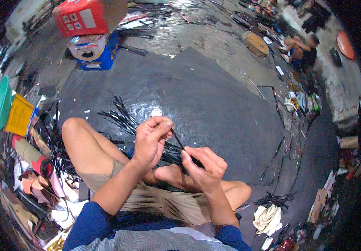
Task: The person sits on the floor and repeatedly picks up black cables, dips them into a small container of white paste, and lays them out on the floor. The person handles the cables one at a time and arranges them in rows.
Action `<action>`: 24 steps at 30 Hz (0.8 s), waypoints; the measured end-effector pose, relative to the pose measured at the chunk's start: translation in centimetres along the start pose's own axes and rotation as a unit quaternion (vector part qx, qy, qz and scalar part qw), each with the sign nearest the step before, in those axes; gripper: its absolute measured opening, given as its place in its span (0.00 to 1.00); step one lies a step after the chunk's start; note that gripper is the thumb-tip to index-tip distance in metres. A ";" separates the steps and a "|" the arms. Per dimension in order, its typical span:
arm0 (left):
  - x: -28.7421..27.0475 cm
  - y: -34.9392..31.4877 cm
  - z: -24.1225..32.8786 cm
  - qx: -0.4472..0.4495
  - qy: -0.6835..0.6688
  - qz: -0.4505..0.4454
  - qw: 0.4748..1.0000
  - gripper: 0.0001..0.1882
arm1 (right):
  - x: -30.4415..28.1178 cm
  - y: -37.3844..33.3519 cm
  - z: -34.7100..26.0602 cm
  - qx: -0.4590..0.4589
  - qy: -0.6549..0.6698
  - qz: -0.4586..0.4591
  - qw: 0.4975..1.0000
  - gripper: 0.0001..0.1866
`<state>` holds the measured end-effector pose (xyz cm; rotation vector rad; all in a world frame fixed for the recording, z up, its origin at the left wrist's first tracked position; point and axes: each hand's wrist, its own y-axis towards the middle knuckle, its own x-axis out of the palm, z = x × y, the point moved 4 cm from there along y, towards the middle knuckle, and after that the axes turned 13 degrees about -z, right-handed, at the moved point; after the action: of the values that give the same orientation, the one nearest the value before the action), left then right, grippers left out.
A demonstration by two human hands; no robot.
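Between my two hands runs a thin black strip (177, 138), slanting down from left to right above my crossed legs. My left hand (152, 138) pinches its upper end between thumb and fingertips. Lower and to the right, my right hand (205, 164) grips the other end, with its fingers curled in. A bundle of similar black strips (124, 116) lies on the dark floor mat just beyond my legs, partly hidden behind my left hand and running on under my wrists.
At the far left a red box (81, 19) sits on a blue and white carton (99, 56). A green basin (0, 104) and scraps crowd my left. A cream cloth (267, 219) lies beside short black pieces (276, 200) at right. Another person (304, 50) sits at the far right.
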<state>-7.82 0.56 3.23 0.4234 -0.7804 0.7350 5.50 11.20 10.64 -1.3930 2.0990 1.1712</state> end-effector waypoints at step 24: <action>-29.9 7.7 5.6 -0.054 0.171 0.379 0.908 0.10 | -0.4 -11.5 5.1 0.227 0.077 -0.125 0.963 0.05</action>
<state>-30.67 -10.58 -15.16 -0.1405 -0.6358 1.4416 15.14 13.53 2.83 -1.4970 2.0415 0.4553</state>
